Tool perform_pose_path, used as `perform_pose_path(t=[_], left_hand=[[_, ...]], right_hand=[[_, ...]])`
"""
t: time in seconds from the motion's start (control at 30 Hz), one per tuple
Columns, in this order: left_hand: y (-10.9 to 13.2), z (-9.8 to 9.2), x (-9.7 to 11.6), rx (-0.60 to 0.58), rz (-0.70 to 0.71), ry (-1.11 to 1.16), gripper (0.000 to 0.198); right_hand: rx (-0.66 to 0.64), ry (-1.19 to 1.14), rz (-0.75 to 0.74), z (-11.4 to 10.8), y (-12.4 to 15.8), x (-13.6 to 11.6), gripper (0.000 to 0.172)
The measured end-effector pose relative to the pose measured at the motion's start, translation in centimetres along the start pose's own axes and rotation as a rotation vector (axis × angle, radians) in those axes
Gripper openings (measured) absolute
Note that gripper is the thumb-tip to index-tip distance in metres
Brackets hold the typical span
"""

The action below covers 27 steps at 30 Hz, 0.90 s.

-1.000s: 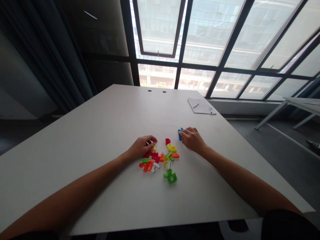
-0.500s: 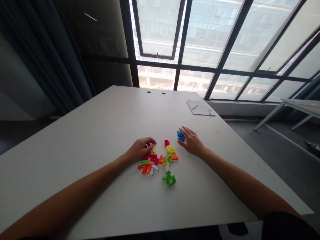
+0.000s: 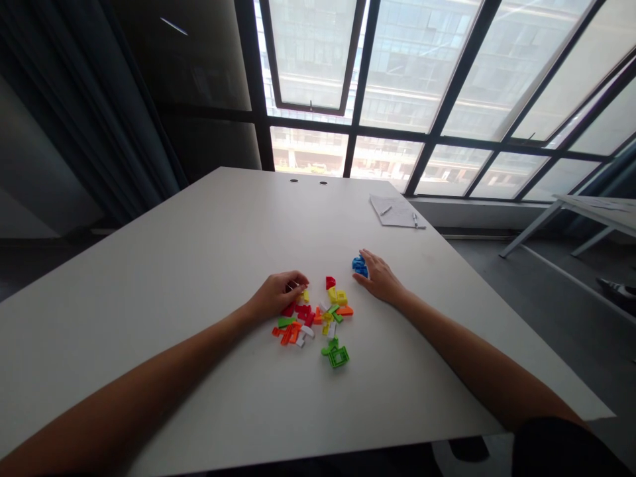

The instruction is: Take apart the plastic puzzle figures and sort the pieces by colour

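The right hand (image 3: 381, 278) is beside a small cluster of blue plastic pieces (image 3: 358, 266) on the white counter (image 3: 223, 397). Its fingers are parted, thumb toward the near side and fingertips toward the far side, with the blue between them; whether they touch it is hard to tell.

The left hand (image 3: 278, 293) rests at the left edge of the loose pile, fingers curled in over a yellow piece (image 3: 306, 297) — whether they grip anything, I cannot tell. Red pieces (image 3: 304, 311) lie just below that hand, with orange pieces (image 3: 291, 333) and a white curved piece (image 3: 309, 331) nearer the person.

Between the hands, a red block (image 3: 330, 283) sits just beyond a pair of yellow blocks (image 3: 338, 296). A green square frame (image 3: 338, 357) lies nearest the person. Well beyond the right hand, two pens lie on a sheet of paper (image 3: 399, 213).
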<state>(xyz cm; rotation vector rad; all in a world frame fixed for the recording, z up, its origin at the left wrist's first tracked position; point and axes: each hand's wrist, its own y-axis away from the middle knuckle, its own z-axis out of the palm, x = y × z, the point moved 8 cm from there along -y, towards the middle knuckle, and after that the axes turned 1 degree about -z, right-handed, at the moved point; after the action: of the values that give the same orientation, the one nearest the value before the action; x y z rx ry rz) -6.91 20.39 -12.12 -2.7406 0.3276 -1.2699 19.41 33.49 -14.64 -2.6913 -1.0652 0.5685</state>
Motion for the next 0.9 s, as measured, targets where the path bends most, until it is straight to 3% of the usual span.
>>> perform_pose_path(t=[0.67,0.8,0.9], left_hand=[[0.0,0.9,-0.1,-0.066,0.041,0.031,0.027],[0.0,1.0,-0.3,-0.072,0.033,0.022,0.028],[0.0,0.9,-0.4,-0.067,0.025,0.018,0.028]], right_hand=[[0.015,0.022,0.081,0.4,-0.1,0.7,0.064],[0.173,0.007,-0.031,-1.4,0.4,-1.0,0.061],[0.27,-0.068,-0.202,-3.0,1.4,-4.0,0.044]])
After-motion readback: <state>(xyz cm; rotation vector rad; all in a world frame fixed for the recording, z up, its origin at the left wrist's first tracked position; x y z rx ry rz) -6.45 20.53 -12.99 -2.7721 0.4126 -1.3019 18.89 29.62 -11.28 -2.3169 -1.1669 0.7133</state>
